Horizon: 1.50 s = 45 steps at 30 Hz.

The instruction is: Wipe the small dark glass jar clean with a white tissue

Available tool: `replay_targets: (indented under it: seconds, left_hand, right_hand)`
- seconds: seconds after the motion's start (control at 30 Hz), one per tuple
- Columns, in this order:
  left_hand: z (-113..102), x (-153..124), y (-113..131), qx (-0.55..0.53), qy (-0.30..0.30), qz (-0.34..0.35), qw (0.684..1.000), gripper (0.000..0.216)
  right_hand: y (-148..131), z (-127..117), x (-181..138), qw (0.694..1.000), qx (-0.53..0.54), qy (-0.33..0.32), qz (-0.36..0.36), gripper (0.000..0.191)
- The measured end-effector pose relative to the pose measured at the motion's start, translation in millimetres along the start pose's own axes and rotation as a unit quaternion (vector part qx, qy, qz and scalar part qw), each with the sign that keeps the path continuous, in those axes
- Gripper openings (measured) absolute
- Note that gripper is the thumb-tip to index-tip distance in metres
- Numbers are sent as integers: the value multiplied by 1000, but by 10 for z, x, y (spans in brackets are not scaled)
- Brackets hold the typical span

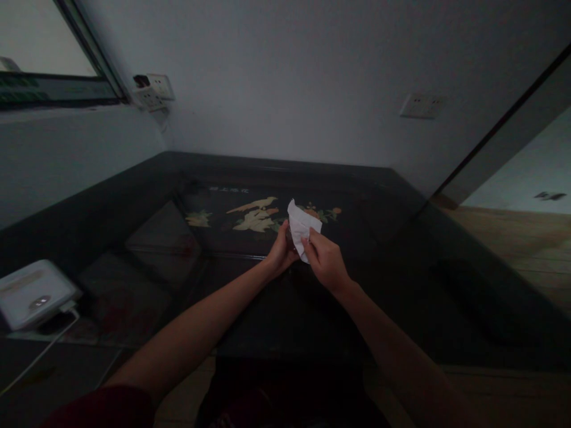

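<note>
A crumpled white tissue (303,227) is pinched in my right hand (328,258), between the thumb and fingers. My left hand (282,252) is just left of it, its fingers curled round a dark, perhaps glassy object (289,236) that the tissue mostly covers. I cannot make out what that object is. The tissue lies against it. Both hands are above the middle of a dark, glossy table (285,321). Beyond them a bird and flower picture (256,217) decorates the tabletop.
A white box-shaped device (38,291) with a white cable (42,356) stands at the left edge. Behind the table is a pale wall with a socket on the right (422,106) and sockets with a plug on the left (154,92). A dark long shape (477,297) lies at the right.
</note>
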State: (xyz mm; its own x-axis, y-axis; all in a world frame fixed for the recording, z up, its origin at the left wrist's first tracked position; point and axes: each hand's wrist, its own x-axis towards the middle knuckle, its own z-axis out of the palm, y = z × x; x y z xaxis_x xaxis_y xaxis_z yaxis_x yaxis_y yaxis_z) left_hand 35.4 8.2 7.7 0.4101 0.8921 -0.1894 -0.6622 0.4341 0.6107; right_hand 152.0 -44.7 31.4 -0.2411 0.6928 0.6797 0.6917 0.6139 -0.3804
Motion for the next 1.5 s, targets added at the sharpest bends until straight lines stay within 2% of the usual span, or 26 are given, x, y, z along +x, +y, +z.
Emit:
replay_targets:
  seconds: [0.7, 1.0, 1.2, 1.5]
  left_hand:
    - [35, -32, 32, 3, 5, -24, 1000, 46]
    - [48, -34, 13, 4, 26, -13, 1000, 41]
    - [40, -14, -7, -5, 9, 10, 1000, 42]
    - [19, -29, 17, 26, 2, -33, 999, 49]
  right_hand:
    - [-29, -40, 30, 999, 24, -20, 26, 29]
    - [-67, -63, 27, 1000, 23, -17, 10, 29]
    - [-74, -35, 18, 999, 32, -25, -11, 34]
    - [-7, -28, 24, 999, -2, -13, 37, 30]
